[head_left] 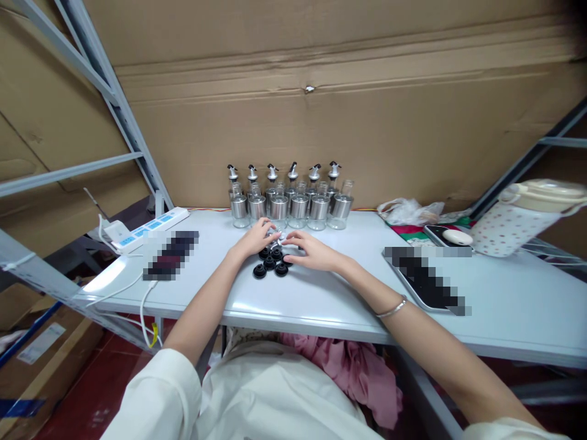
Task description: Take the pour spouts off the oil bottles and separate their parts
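At the middle of the table, several black round stopper-like pieces [269, 263] lie in a cluster. My left hand [257, 238] reaches over the far left side of this cluster, fingers bent and apart. From the right, my right hand [310, 250] comes in with fingers stretched out and its thumb beside the black pieces. Small silvery parts [277, 241] show between my fingertips, partly hidden; neither hand visibly grips one. Just beyond stands a front row of glass bottles [299, 208] with metal sleeves and no tops. Behind them, bottles with silver-and-black pour spouts [292, 172] form a second row.
To the left lie a white power strip [153, 229], cables and a dark phone [172, 255]. A tablet-like device [424, 278], another phone with a white round item [457, 238], a plastic bag [410, 211] and a dotted jug [509, 220] are to the right. Cardboard [321, 122] stands behind.
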### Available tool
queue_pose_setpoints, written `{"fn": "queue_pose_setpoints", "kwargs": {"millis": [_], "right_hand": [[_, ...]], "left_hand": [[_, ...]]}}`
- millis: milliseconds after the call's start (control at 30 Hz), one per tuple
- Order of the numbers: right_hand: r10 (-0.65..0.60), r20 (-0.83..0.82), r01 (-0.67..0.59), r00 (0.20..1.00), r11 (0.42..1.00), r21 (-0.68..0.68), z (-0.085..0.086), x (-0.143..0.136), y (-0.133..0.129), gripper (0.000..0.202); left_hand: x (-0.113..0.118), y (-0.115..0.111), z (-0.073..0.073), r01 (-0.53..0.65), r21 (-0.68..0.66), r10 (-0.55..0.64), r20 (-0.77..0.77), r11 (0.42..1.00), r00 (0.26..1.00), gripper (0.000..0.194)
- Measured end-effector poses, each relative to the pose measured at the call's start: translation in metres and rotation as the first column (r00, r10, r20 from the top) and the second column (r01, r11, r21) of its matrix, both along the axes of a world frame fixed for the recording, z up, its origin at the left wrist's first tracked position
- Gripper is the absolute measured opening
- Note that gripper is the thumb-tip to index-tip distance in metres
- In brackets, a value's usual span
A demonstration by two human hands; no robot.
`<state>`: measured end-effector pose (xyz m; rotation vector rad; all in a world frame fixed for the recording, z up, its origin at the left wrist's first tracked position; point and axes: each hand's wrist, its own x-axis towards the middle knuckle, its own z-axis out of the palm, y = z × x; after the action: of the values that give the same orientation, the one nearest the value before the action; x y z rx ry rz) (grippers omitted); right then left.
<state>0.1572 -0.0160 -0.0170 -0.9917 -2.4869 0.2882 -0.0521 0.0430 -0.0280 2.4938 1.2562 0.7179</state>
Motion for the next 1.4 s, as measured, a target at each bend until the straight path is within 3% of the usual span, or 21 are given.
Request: {"fn": "queue_pose_setpoints", "kwargs": {"millis": [167,400,533,600,700,767,833,933,1100,1200,1300,1400], "right_hand": [[-0.005,0.012,0.005,1.0,1.0,0.021,0.002,-0.001,-0.003,0.041],[-0.014,0.027,0.013,1.0,0.999,0.042,0.0,0.002,-0.002,0.043],[-0.012,0.009,0.012,1.0,0.999,0.041,0.0,0.002,-0.003,0.042],[-0.011,-0.005,0.011,1.0,0.999,0.041,0.002,0.001,-0.004,0.041],[-0.047,0.002,0.047,0.999,0.998,0.043,0.004,0.001,-0.003,0.04],[-0.132,0.008,0.131,0.991,0.989,0.072,0.004,0.005,0.002,0.041],[-0.233,-0.027,0.235,0.972,0.967,0.099,0.003,0.012,0.009,0.044],[-0.317,-0.122,0.326,0.94,0.944,0.055,-0.001,0.025,0.023,0.049],[-0.336,-0.112,0.329,0.935,0.941,-0.079,-0.009,0.034,0.035,0.059],[-0.377,-0.182,0.381,0.908,0.924,-0.012,-0.009,0.032,0.037,0.052],[-0.442,-0.353,0.51,0.824,0.851,0.125,-0.004,0.034,0.037,0.032],[-0.529,-0.484,0.661,0.697,0.736,0.147,0.001,0.043,0.038,0.027]], "left_hand": [[-0.001,-0.002,0.005,0.003,-0.035,-0.003,-0.009,0.999,1.0,0.044],[0.0,0.004,-0.001,0.029,-0.007,-0.029,0.001,1.0,1.0,0.041],[0.0,0.002,0.004,0.016,0.034,-0.017,0.023,0.999,1.0,0.037],[-0.001,0.002,0.007,-0.041,0.102,0.035,0.065,0.994,0.997,0.032],[-0.008,0.006,0.009,-0.229,0.193,0.205,0.139,0.954,0.969,0.031],[-0.014,0.009,0.008,-0.354,0.21,0.32,0.177,0.912,0.931,0.035],[-0.018,0.011,0.007,-0.401,0.23,0.362,0.191,0.887,0.912,0.035],[-0.014,0.008,0.008,-0.286,0.277,0.259,0.13,0.917,0.957,0.033],[0.012,-0.003,0.013,-0.1,0.239,0.117,-0.06,0.966,0.991,0.04],[0.022,-0.004,0.013,-0.072,0.19,0.098,-0.13,0.979,0.987,0.043],[0.024,-0.002,0.012,-0.076,0.158,0.1,-0.154,0.985,0.983,0.045],[0.022,-0.001,0.01,-0.071,0.141,0.093,-0.158,0.988,0.983,0.047]]}}
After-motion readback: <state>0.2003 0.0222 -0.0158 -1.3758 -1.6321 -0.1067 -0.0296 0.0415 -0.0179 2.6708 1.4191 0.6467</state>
